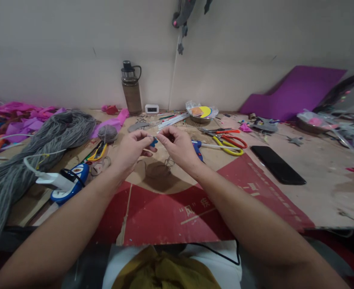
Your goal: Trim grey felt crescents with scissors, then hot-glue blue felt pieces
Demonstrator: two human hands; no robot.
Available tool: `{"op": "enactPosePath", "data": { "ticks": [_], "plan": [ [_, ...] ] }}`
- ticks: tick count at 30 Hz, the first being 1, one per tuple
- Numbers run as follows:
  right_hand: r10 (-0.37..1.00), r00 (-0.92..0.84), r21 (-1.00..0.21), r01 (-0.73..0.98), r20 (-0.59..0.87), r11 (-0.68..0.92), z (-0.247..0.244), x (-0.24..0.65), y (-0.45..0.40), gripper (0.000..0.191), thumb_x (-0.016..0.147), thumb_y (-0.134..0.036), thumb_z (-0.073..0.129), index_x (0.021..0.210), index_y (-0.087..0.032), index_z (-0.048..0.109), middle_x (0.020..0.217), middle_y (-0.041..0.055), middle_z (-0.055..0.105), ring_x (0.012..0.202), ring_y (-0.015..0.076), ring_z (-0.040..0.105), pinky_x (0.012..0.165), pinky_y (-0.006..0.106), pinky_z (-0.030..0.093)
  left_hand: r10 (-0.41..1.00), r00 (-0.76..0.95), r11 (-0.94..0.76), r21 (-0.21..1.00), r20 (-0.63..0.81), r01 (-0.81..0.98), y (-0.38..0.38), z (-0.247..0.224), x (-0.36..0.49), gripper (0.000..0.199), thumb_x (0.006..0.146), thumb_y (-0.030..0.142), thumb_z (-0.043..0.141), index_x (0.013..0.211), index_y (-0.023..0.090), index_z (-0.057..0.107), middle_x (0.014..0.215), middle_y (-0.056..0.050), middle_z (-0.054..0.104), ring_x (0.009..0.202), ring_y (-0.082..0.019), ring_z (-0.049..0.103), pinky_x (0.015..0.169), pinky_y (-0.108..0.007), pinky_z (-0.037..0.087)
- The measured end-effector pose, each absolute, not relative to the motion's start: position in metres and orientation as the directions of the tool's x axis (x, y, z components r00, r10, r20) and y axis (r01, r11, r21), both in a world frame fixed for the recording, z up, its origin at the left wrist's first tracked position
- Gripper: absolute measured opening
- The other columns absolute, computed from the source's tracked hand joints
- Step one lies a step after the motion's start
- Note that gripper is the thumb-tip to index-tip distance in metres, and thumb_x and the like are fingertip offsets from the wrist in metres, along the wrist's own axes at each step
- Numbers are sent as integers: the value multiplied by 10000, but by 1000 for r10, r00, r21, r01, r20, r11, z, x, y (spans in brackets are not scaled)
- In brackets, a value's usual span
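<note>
My left hand (134,149) and my right hand (178,145) are raised close together above the middle of the table. Thumb and forefinger are pinched on each hand, with the fingertips nearly meeting. A small blue piece (154,141) shows between them, close to the left fingertips. Whatever the right fingertips grip is too small to name. Just beyond the right hand lies a blue glue gun (197,149), partly hidden by that hand. A ball of grey yarn (107,133) rests left of my left hand.
Scissors with red handles (234,140) and yellow handles (227,146) lie right of my hands, near a black phone (277,164). A bottle (131,90) stands by the wall. Grey yarn (59,132) and a blue-white power strip (71,184) occupy the left; purple sheet (294,94) leans back right.
</note>
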State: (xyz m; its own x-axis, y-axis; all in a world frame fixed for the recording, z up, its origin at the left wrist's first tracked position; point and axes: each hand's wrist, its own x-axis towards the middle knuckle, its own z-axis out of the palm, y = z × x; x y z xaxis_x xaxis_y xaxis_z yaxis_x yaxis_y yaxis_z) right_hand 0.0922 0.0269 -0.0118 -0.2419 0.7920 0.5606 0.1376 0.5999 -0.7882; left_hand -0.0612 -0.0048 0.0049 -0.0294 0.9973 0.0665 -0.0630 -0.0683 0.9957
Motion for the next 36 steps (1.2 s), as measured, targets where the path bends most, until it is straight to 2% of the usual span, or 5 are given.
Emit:
{"op": "enactPosePath", "data": {
  "ticks": [9, 14, 21, 31, 36],
  "plan": [
    [717, -178, -657, 299, 673, 692, -8, 92, 18, 102, 868, -240, 594, 777, -194, 593, 748, 0, 587, 684, 118, 493, 651, 265, 386, 997, -51, -63, 995, 59, -73, -5, 5, -61, 209, 664, 312, 755, 736, 174, 615, 708, 18, 605, 646, -129, 624, 546, -235, 485],
    [700, -185, -625, 335, 690, 705, -8, 92, 19, 93, 871, -222, 590, 782, -194, 589, 748, -5, 582, 681, 117, 482, 655, 269, 377, 975, -131, -180, 983, 182, 29, -1, 2, -61, 109, 663, 241, 733, 695, 166, 661, 709, 15, 605, 605, -70, 485, 528, -186, 357],
    [656, -193, -569, 361, 730, 739, -8, 90, 16, 79, 868, -211, 609, 794, -188, 595, 744, 0, 581, 689, 124, 501, 651, 271, 381, 975, -142, -172, 985, 170, -6, 0, 1, -62, 116, 668, 254, 720, 712, 176, 646, 618, 40, 515, 497, -68, 340, 458, -228, 224],
    [693, -177, -613, 350, 699, 708, -6, 92, 16, 41, 857, -201, 607, 820, -194, 623, 779, 3, 605, 693, 119, 507, 658, 270, 396, 980, -87, -182, 983, 180, -18, 1, -3, -62, 147, 712, 296, 728, 752, 167, 668, 574, 45, 474, 472, -57, 328, 448, -222, 205],
    [760, -145, -719, 253, 634, 648, -8, 93, 20, 69, 854, -227, 595, 812, -189, 634, 765, 1, 610, 684, 117, 506, 652, 271, 402, 982, -52, -183, 983, 182, -32, -2, -3, -60, 182, 711, 322, 744, 780, 162, 692, 575, 29, 513, 464, -58, 367, 437, -214, 233]
  ]
}}
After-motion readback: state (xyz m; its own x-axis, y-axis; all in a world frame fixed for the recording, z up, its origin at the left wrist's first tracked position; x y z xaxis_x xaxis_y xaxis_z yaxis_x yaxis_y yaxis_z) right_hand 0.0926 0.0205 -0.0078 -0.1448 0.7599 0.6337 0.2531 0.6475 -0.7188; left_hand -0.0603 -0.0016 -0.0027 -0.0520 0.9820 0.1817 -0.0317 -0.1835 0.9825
